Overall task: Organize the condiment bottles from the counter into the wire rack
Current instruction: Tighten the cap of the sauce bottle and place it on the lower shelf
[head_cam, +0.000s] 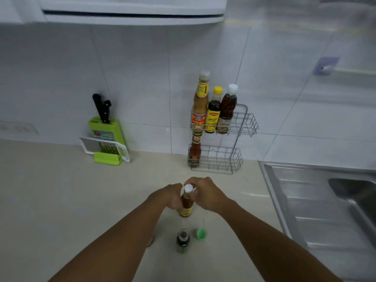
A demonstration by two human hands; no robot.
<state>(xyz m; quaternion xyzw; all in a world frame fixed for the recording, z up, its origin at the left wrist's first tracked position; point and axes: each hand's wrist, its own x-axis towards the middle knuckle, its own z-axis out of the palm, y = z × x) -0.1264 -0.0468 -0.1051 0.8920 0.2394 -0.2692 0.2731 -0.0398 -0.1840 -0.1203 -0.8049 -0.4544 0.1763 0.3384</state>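
Note:
An orange sauce bottle [186, 204] with a white cap stands on the counter. My left hand [173, 195] grips its body and my right hand [205, 193] grips its neck near the cap. Closer to me stand a dark bottle [183, 240] without a cap and a green cap [201, 234] beside it. The two-tier wire rack [243, 123] leans at the wall. Its top tier holds a tall tan bottle [200, 102], a dark yellow-capped bottle [213, 112] and a white-capped chilli bottle [227, 108]. A red sauce bottle [195, 151] stands in the bottom tier.
A green knife block [105, 129] with two black knives and a grater [104, 148] stand at the wall to the left. A steel sink [325, 200] fills the right side. A range hood [132, 15] hangs overhead.

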